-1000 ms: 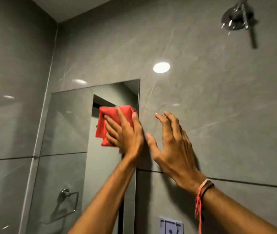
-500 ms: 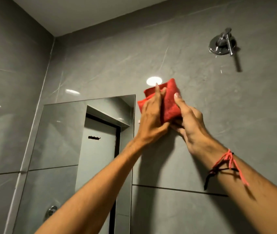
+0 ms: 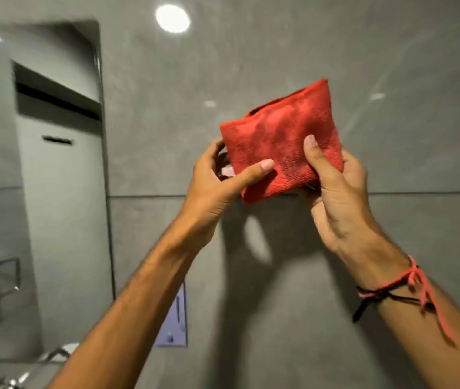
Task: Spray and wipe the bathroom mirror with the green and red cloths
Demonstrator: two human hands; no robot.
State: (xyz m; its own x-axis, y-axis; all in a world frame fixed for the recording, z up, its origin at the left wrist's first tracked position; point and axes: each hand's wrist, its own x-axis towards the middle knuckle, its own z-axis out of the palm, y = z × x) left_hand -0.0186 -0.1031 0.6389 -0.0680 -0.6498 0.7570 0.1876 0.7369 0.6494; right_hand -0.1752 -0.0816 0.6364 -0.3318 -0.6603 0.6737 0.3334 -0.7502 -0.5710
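I had both hands closed on the folded red cloth (image 3: pixel 280 141), left hand (image 3: pixel 217 186) pinching its lower corner, right hand (image 3: pixel 335 192) gripping its right side, held off the mirror (image 3: pixel 35 192) before the tiled wall; refolding, I judged; next, a clean face back onto the glass.

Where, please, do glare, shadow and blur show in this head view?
Head view: round glare spot on the glossy grey tiled wall; arm shadows below the folded red cloth; the mirror at left is motion-blurred, the cloth sharper.
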